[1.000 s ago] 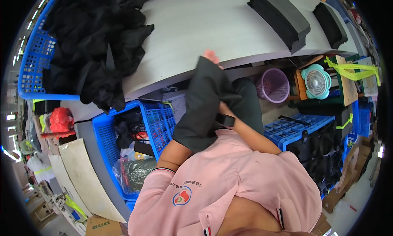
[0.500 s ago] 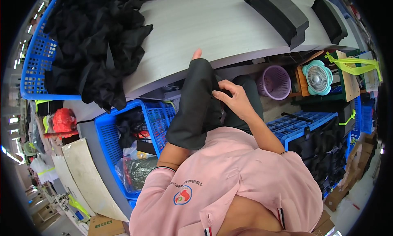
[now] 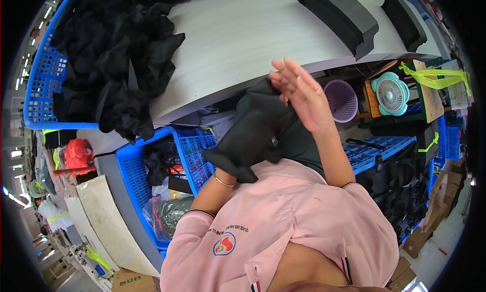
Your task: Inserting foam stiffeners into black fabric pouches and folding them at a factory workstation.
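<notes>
head view: black cloth (image 3: 248,135) covers left hand; right hand (image 3: 298,92) open beside it.

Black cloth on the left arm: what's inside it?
The left hand is inside the black cloth, fully hidden; only the wrist with a thin bracelet shows below it. The right hand is open, raised beside the cloth's top.

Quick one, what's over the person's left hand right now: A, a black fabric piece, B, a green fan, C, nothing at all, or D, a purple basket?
A: the black fabric piece covers the left hand like a sleeve, while the right hand is raised open beside it.
</notes>
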The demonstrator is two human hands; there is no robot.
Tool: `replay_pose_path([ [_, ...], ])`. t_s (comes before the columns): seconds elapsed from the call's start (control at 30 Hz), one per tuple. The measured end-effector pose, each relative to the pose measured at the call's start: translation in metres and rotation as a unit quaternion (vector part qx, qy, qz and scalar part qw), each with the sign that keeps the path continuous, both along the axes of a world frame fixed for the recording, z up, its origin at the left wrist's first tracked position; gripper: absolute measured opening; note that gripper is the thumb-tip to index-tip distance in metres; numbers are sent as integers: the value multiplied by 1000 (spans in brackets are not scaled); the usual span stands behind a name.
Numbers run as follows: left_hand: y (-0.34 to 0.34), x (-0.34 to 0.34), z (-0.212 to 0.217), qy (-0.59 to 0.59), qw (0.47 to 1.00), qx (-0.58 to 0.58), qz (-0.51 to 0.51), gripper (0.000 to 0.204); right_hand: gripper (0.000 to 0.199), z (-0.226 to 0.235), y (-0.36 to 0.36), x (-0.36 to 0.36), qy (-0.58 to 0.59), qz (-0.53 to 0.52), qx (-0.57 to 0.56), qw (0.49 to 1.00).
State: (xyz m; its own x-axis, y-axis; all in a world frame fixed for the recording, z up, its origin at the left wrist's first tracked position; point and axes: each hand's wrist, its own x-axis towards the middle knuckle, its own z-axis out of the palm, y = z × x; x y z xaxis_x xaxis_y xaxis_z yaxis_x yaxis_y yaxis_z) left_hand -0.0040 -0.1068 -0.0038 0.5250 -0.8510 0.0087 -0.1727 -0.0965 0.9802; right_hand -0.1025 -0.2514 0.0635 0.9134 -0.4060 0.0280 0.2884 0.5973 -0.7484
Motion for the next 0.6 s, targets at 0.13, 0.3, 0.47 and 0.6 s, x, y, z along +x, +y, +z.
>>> replay_pose_path([
  [0.13, 26, -4, 21, -137, 988, -65, -41, 59, 51, 9, -3, -3, 35, -54, -177, 982],
  [0.3, 33, 4, 58, -432, 902, 1, 13, 45, 50, 7, 24, -13, 92, -121, -588, 794],
  [0.47, 38, -4, 19, -349, 936, -6, 33, 44, 31, -6, 31, -3, 133, -63, -553, 820],
  [0.6, 65, 5, -13, -277, 959, -13, 58, 43, 9, -4, 25, -14, 71, 104, -306, 944],
])
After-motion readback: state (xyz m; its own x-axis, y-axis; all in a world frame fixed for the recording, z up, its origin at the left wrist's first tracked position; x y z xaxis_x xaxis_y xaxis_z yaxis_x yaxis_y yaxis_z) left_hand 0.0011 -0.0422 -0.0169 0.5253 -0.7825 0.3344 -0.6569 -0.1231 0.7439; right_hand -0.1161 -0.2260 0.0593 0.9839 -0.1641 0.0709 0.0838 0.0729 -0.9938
